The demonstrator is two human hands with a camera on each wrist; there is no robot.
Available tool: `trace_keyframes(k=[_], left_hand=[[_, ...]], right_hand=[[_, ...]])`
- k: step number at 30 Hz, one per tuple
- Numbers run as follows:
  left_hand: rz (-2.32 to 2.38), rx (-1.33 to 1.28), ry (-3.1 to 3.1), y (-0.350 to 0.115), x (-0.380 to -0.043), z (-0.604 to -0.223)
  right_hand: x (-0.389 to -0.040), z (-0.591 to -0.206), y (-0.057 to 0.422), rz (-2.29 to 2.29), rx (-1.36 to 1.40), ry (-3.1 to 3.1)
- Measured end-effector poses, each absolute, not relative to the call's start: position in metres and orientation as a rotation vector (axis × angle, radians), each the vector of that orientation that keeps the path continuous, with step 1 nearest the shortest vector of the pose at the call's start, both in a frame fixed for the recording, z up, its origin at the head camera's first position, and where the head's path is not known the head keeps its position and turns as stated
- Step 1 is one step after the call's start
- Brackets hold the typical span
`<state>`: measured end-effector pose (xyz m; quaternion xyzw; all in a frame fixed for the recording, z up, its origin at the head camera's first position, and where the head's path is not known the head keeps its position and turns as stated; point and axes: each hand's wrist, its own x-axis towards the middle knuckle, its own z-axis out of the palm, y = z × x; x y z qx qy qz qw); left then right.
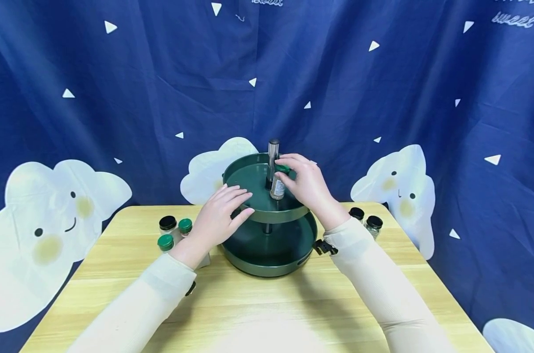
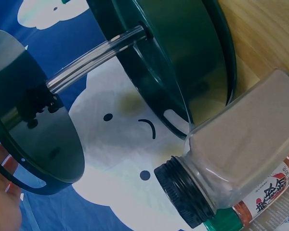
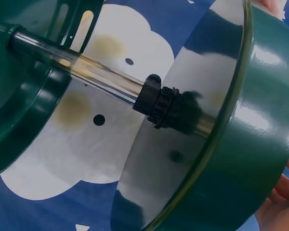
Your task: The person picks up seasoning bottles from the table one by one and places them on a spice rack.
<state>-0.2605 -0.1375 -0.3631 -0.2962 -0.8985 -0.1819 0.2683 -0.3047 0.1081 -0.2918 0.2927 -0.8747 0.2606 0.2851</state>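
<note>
My right hand (image 1: 308,183) pinches a small spice jar (image 1: 277,189) with a green cap, between thumb and fingers. The jar is upright over the upper tier (image 1: 249,179) of a dark green two-tier round tray, close beside its metal post (image 1: 273,157). At the tier's left rim rests my left hand (image 1: 216,218), its fingers fairly straight and reaching over the edge. In the wrist views, the left hand (image 2: 5,192) and right hand (image 3: 282,197) are partly hidden by the upper tier, and the held jar does not show.
Left of the tray stand several spice jars, including a black-capped jar (image 1: 167,223) and a green-capped jar (image 1: 165,241). Black-capped jars (image 1: 374,225) stand at the right, partly behind my sleeve. The lower tier (image 1: 268,267) rests on the wooden table (image 1: 244,304); a blue curtain (image 1: 258,113) hangs behind.
</note>
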Motion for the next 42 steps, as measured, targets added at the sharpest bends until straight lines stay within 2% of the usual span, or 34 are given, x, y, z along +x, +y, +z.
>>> trace_keyframes(k=[42], left_hand=[[-0.476, -0.792, -2.428, -0.1381, -0.2595, -0.3627]], right_hand=[[-0.3068, -0.2907, 0.1110, 0.780, 0.741, -2.324]])
